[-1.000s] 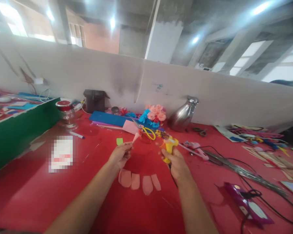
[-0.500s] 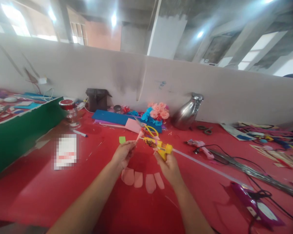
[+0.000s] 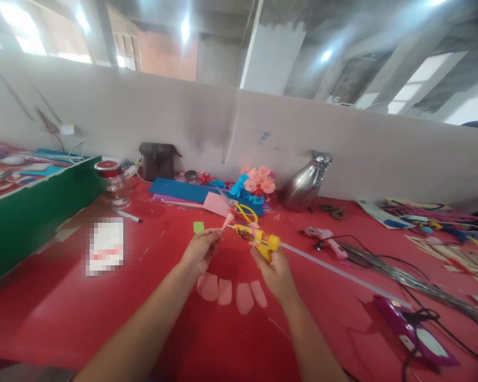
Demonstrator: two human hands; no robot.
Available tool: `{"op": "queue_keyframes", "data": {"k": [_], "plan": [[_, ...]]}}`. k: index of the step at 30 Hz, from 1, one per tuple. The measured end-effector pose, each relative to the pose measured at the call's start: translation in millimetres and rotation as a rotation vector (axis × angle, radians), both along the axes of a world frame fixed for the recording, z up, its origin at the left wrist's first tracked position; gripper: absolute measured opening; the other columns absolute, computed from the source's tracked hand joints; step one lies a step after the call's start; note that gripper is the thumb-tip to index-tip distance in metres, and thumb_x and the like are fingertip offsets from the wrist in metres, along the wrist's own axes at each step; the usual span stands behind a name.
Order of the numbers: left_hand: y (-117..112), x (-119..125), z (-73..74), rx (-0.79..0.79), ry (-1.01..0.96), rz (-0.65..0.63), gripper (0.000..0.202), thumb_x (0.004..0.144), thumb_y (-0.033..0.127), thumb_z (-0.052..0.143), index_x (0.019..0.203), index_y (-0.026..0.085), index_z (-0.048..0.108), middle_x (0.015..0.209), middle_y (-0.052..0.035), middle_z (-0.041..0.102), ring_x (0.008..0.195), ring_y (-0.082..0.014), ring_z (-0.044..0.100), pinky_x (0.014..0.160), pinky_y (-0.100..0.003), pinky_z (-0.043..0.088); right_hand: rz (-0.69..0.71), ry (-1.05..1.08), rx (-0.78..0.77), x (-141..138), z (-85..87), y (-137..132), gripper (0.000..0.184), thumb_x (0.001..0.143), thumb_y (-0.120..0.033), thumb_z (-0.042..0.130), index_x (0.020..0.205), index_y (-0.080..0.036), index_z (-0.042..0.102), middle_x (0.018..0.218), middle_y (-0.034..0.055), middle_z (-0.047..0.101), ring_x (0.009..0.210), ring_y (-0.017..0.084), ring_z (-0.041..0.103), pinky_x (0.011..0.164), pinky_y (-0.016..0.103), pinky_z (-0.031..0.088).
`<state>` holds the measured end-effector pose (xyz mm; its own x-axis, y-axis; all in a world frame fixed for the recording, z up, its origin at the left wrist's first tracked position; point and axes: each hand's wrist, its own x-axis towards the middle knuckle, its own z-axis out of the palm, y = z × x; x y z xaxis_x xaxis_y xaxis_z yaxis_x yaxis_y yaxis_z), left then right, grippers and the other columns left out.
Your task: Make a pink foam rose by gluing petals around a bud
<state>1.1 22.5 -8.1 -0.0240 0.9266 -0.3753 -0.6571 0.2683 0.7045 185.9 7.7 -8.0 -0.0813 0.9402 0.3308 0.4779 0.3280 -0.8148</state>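
The left hand was closed at the fingertips on a narrow pink piece, which stood up from the fingers, slanted toward the far right. The right hand was wrapped around the grip of a yellow glue gun. The gun's nozzle pointed left and sat right at the pink piece; whether the two touched could not be told. A long translucent stick ran from behind the gun toward the near right, ending by a purple box with dark cords about it.

On the near side of the hands, several pink petal shapes lay in a curved row on the red table; the leftmost ones overlapped. A small green piece lay just beyond the left hand. Scissors with yellow handles rested on the far side of the gun, beside a pink sheet.

Farther back were a blue sheet, a cluster of pink and blue flowers and, to their right, a metal flask. A red-lidded jar stood at left, with a pen just on its near side. A pink glue gun lay to the right of the yellow one.
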Motion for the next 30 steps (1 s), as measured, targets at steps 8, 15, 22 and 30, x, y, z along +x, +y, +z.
{"op": "queue_keyframes", "data": {"k": [8,15,22,30], "plan": [[0.8,-0.3,-2.5,0.019,-0.001,-0.017,0.02,0.058,0.017,0.072,0.075,0.012,0.063,0.055,0.0013,0.055,0.041,-0.0017,0.04,0.039,-0.013,0.024,0.021,-0.006,-0.014,-2.0,0.6,-1.3,0.034,0.081,-0.044,0.053,0.101,-0.016,0.058,0.09,0.006,0.068,0.082,0.022,0.062,0.074,0.031,0.047],[0.4,1.0,-3.2,0.016,0.049,-0.011,0.025,0.055,0.021,0.075,0.076,0.012,0.065,0.057,0.0012,0.057,0.042,-0.0017,0.04,0.041,-0.014,0.026,0.026,-0.014,-0.009,-2.8,0.1,-1.2,0.033,0.081,-0.042,0.053,0.102,-0.016,0.057,0.097,0.0089,0.068,0.089,0.025,0.062,0.077,0.034,0.047],[0.8,1.5,-5.7,0.039,0.069,-0.012,0.028,0.051,0.023,0.077,0.074,0.012,0.066,0.057,0.0004,0.058,0.043,-0.0024,0.041,0.041,-0.016,0.027,-0.002,-0.036,-0.018,-2.5,1.3,-1.6,0.035,0.081,-0.042,0.053,0.104,-0.015,0.056,0.093,0.0095,0.068,0.085,0.025,0.062,0.074,0.035,0.047],[-0.3,1.5,-2.2,0.017,0.073,0.019,0.026,0.052,0.022,0.075,0.073,0.012,0.064,0.057,0.0008,0.057,0.045,-0.0026,0.043,0.044,-0.015,0.029,-0.018,-0.074,-0.019,0.7,4.5,-3.3,0.034,0.081,-0.043,0.052,0.099,-0.015,0.058,0.088,0.0086,0.068,0.079,0.023,0.061,0.07,0.032,0.046]]}}
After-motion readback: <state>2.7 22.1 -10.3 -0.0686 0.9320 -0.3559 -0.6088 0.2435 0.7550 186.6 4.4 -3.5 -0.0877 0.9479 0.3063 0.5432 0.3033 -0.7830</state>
